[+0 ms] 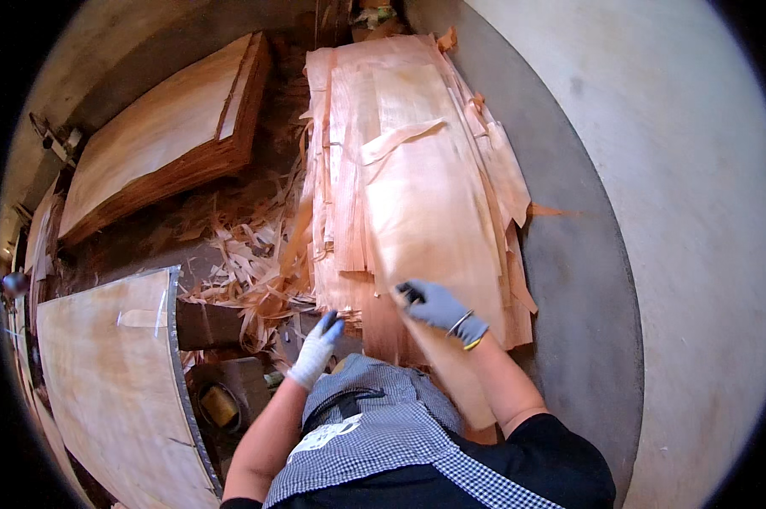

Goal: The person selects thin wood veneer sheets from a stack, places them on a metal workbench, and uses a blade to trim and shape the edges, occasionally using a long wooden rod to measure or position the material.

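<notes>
A long pale wood veneer sheet [438,225] lies on top of a tall stack of reddish veneer [339,161], its near end reaching down beside my apron. My right hand [440,307], in a grey glove with dark fingertips, is closed at the sheet's left edge and seems to pinch it; its fingertips are partly hidden. Left of the stack's near end, my left hand [313,352] wears a white glove with bluish fingertips. Its fingers point forward, slightly apart, with nothing seen in them. A narrow torn veneer strip [402,140] lies across the sheet.
Curled veneer scraps [260,267] are heaped on the floor left of the stack. A thick pile of larger sheets [158,127] stands at the far left. A dark-edged board topped with veneer [111,365] is at the near left. A pale wall [654,170] rises on the right.
</notes>
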